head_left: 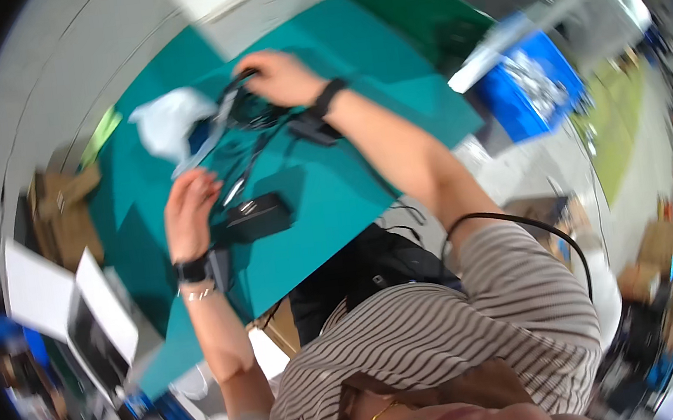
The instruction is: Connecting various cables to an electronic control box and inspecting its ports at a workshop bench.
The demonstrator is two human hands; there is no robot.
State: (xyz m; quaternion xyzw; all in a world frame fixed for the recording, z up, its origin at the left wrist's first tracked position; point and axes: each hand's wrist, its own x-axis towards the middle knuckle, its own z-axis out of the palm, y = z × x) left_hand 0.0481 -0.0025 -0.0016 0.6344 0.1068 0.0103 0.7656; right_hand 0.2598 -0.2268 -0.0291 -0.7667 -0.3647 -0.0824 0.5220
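Note:
My right hand [282, 80] reaches over the far part of the green table mat [350, 183], its fingers closed on a looped black cable [258, 121]. Lower on the left, my left hand [190, 212] has its fingers curled at the end of a translucent plastic strip [215, 128], which slants up toward my right hand; motion blurs it, so I cannot make out its kind. A crumpled whitish plastic bag [169, 121] lies behind the strip. Right of my left hand sits a black box-shaped device [258, 217]. Another dark block [313, 128] lies under my right wrist.
A white box [259, 7] stands at the mat's far edge. To the right is a blue bin [534, 88] of clear plastic packaging. A brown cardboard box [63, 212] and white open panels [73, 298] stand at the left. A black cable [520, 220] loops by my right upper arm.

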